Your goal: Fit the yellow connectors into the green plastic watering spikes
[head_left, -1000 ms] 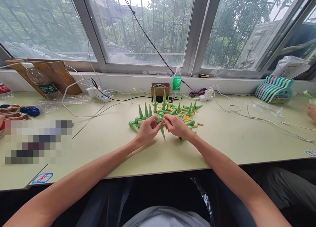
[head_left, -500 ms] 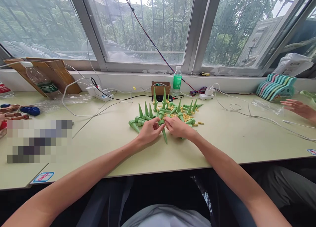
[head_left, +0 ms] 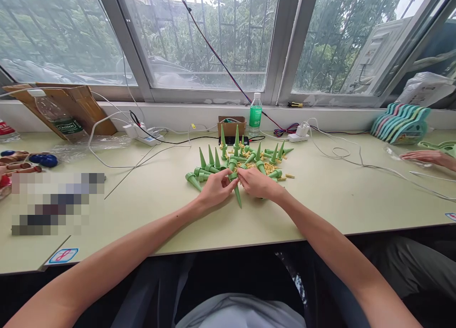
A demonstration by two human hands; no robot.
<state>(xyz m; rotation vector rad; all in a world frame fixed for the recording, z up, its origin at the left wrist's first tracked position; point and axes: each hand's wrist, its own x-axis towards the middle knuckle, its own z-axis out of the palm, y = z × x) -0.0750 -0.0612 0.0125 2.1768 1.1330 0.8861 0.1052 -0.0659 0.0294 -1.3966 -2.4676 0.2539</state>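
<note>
A green plastic watering spike point(head_left: 237, 196) with a ridged cap is pinched at its wide end by my left hand point(head_left: 215, 188), the tip slanting down toward me. Closed fingertips of my right hand point(head_left: 258, 182) press against the side of that cap; whatever they hold is too small and covered to make out. Just beyond my hands lies a heap of similar green spikes point(head_left: 193, 180), several standing point up on their caps, others lying flat. Small yellow pegs point(head_left: 290, 176) are scattered among them, mostly at the right of the heap.
Behind the heap stand a small cardboard box point(head_left: 231, 126) and a green-labelled bottle point(head_left: 255, 113). White cables point(head_left: 342, 152) and power strips run along the back. At right, another person's hand point(head_left: 427, 157) rests near teal hangers point(head_left: 401, 123). Wooden-handled items point(head_left: 24, 168) lie far left.
My hands have shifted slightly toward me and right with the spike, whose cap has turned; they hardly move in the last half second. The other person's hand has reached in from the right and lowered.
</note>
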